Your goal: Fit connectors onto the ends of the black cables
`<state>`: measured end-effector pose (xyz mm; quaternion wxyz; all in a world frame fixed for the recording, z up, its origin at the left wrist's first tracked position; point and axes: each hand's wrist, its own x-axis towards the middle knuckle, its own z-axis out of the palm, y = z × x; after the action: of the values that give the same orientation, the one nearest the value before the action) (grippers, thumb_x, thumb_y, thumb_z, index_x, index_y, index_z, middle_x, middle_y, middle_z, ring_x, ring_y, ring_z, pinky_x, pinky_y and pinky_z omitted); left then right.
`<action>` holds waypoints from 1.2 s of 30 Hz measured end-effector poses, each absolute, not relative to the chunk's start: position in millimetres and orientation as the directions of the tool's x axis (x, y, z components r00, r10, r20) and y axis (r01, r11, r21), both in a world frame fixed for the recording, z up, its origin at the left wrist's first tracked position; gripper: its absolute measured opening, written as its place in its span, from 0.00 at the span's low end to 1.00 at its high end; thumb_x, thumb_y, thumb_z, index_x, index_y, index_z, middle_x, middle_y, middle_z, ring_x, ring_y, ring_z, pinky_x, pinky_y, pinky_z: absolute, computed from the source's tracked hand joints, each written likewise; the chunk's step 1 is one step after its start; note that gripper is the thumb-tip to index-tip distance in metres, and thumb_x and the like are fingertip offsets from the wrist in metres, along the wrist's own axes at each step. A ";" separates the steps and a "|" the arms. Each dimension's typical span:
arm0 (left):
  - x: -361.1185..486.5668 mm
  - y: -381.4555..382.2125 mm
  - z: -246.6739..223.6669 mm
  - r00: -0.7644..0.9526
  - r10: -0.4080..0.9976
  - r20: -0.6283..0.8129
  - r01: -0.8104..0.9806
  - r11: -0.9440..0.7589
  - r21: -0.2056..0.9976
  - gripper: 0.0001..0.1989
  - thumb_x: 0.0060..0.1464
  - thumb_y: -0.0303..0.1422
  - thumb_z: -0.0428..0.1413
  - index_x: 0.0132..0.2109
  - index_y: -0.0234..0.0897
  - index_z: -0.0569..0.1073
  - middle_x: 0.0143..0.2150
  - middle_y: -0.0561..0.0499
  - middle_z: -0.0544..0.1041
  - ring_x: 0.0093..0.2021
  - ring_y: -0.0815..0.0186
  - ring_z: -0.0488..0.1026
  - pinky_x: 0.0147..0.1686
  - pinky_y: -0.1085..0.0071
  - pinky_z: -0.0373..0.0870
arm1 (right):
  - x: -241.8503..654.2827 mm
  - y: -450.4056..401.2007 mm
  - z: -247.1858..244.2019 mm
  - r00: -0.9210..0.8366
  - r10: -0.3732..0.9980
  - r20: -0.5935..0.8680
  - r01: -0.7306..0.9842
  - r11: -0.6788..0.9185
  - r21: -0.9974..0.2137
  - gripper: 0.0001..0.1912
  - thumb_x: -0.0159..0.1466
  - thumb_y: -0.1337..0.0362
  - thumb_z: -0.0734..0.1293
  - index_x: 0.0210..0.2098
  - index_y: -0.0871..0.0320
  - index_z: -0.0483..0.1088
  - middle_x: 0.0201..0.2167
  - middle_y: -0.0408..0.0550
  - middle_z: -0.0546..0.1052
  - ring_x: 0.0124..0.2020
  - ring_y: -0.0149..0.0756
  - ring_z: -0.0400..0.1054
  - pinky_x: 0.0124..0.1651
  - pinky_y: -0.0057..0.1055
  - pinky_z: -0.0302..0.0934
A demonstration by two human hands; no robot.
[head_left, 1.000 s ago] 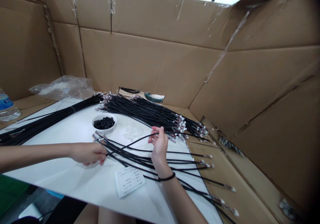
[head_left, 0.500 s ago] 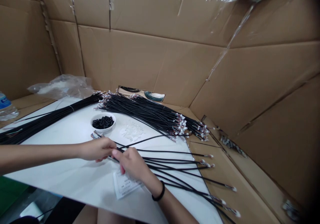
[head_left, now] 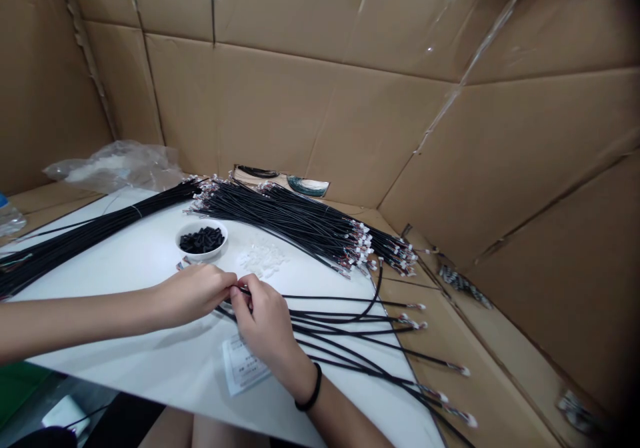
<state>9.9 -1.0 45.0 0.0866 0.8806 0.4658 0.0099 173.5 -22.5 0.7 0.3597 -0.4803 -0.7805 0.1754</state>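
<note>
My left hand (head_left: 193,295) and my right hand (head_left: 263,321) meet over the white board, their fingertips pinched together on the end of a thin black cable (head_left: 330,318). Whatever sits inside the pinch is hidden by my fingers. Several more loose cables with small connectors fan out to the right beneath my right hand. A printed paper label (head_left: 243,366) lies under that wrist. Just beyond my left fingers stands a white bowl (head_left: 201,256) of small black parts (head_left: 201,240). A scatter of translucent white pieces (head_left: 261,259) lies close to my fingertips.
A thick pile of bundled black cables (head_left: 290,221) lies along the far side of the white board (head_left: 125,345), with another bundle (head_left: 90,235) at left. Cardboard walls (head_left: 300,115) surround the work area. A plastic bag (head_left: 115,166) and a water bottle (head_left: 10,218) stand far left.
My hands have come together at the middle, and my right hand has dropped from its raised position. One cable now curves up in a loop at right. The view has shifted slightly.
</note>
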 end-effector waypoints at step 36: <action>-39.1 20.2 -18.1 0.830 0.280 0.481 0.313 -0.950 0.012 0.18 0.66 0.24 0.37 0.33 0.34 0.67 0.24 0.49 0.69 0.23 0.63 0.61 0.24 0.66 0.55 | 167.1 -17.8 -13.7 -0.579 0.795 0.181 0.647 0.584 -0.490 0.14 0.69 0.67 0.52 0.32 0.56 0.65 0.22 0.46 0.75 0.21 0.34 0.69 0.25 0.28 0.51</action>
<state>-39.1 20.2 -18.1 -0.0336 0.9561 0.1552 0.2463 167.1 -17.8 -13.7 0.1947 -0.4151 -0.8684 0.1888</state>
